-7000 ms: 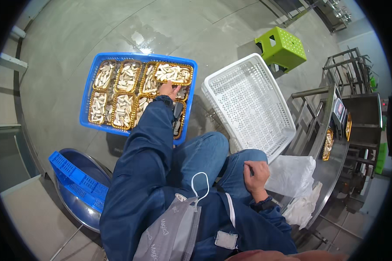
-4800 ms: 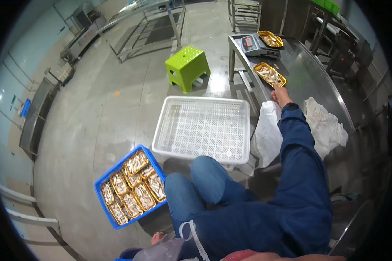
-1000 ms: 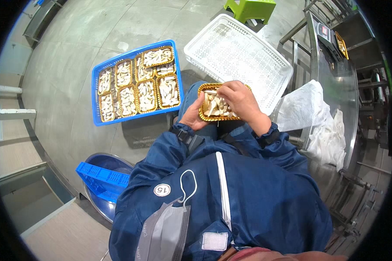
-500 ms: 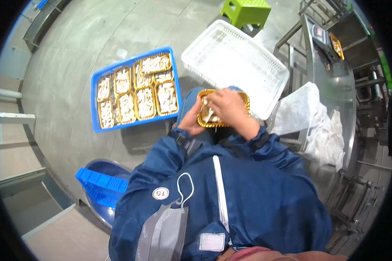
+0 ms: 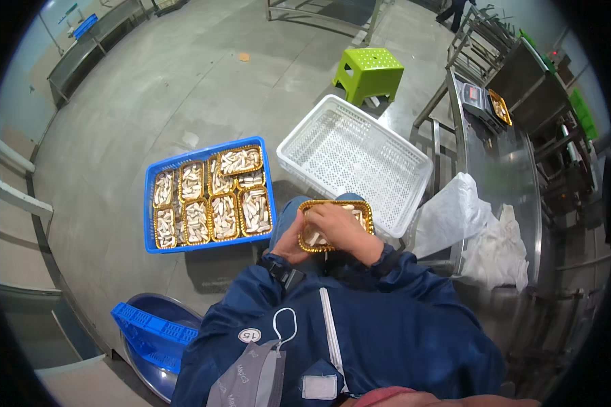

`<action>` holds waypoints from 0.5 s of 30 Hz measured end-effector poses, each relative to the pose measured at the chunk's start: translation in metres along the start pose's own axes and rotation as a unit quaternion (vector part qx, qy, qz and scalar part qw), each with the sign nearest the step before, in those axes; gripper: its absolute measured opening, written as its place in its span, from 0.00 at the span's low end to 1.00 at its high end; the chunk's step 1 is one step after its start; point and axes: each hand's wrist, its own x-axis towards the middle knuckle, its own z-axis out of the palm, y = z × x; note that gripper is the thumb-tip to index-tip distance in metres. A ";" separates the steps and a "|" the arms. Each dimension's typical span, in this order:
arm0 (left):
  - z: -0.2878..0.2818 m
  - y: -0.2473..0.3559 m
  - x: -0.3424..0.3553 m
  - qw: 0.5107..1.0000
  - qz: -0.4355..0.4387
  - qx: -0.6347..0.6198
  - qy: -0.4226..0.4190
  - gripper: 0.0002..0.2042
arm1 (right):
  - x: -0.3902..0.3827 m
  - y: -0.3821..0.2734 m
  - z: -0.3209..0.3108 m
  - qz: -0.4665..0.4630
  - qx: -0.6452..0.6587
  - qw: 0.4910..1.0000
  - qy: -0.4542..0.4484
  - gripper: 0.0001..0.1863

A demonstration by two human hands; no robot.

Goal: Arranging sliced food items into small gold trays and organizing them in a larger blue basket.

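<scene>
A gold tray [image 5: 369, 218] with a crimped rim rests over my lap, holding pale elongated food pieces [image 5: 314, 237]. My left hand [image 5: 292, 241] grips its left side, the fingers partly hidden beneath it. Over the contents lies my right hand [image 5: 341, 230], its fingers bent together down among the pieces; what they pinch is hidden. To the left, a blue crate [image 5: 270, 183] holds several similar gold trays [image 5: 223, 217] filled with the same pale pieces, one stacked on top of others.
Ahead of my lap is a white perforated basket [image 5: 353, 159], with a green stool [image 5: 373, 66] beyond. At right, a metal table [image 5: 506, 163] carries a scale [image 5: 475, 98], another gold tray [image 5: 500, 107] and white plastic bags [image 5: 448, 214]. A blue basket [image 5: 153, 332] leans in a basin at lower left.
My view has tilted up, so the crate, basket and stool appear lower and more floor shows. Both hands stay at the gold tray, the right fingers still among its contents.
</scene>
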 end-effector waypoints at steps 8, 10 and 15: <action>-0.008 -0.008 -0.002 0.999 -0.003 -0.009 0.032 0.27 | -0.006 -0.003 -0.002 -0.004 -0.043 0.998 -0.046 0.13; -0.001 -0.005 -0.004 0.999 -0.008 -0.019 0.036 0.27 | -0.006 -0.003 0.000 0.004 -0.027 0.999 -0.036 0.12; -0.002 0.000 -0.001 1.000 0.007 -0.002 0.004 0.27 | -0.001 -0.006 -0.011 0.005 -0.006 0.999 -0.039 0.09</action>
